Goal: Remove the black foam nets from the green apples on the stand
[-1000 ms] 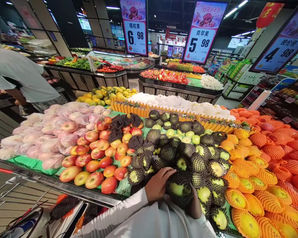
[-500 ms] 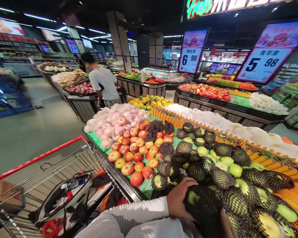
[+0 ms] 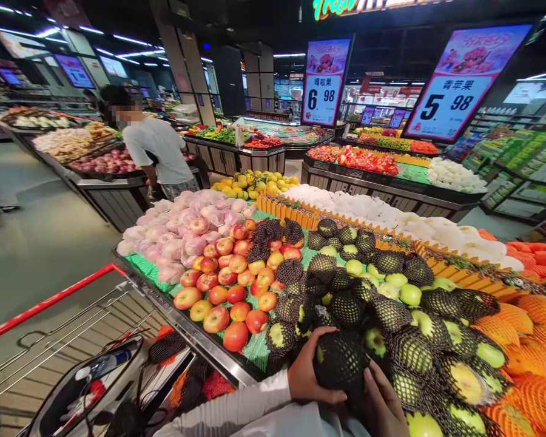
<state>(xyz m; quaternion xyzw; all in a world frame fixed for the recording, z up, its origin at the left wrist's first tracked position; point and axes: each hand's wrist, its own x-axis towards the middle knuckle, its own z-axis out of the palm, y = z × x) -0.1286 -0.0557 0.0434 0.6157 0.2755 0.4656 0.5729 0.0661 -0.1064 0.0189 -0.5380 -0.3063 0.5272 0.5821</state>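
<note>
My left hand (image 3: 310, 371) is wrapped round a green apple in a black foam net (image 3: 341, 359) at the front edge of the display. On the other side, my right hand (image 3: 384, 397) presses its fingers against the dark netting, so both hands hold the fruit between them. Little of the apple's skin shows through the mesh. More netted green apples (image 3: 409, 349) lie close by on the right, some with the net partly off. Red-and-yellow apples (image 3: 236, 335) sit loose to the left of the hands.
A shopping cart with a red handle (image 3: 54, 301) stands at the left, carrying an open bag (image 3: 95, 376). Orange-netted fruit (image 3: 523, 388) lies at the right. Bagged pinkish fruit (image 3: 186, 227) and orange dividers (image 3: 291, 209) are farther back. A person in a white shirt (image 3: 157, 149) stands beyond.
The view has turned to the right. Both hands have drawn the netted apple slightly up and left, and my right hand's fingers now show against it.
</note>
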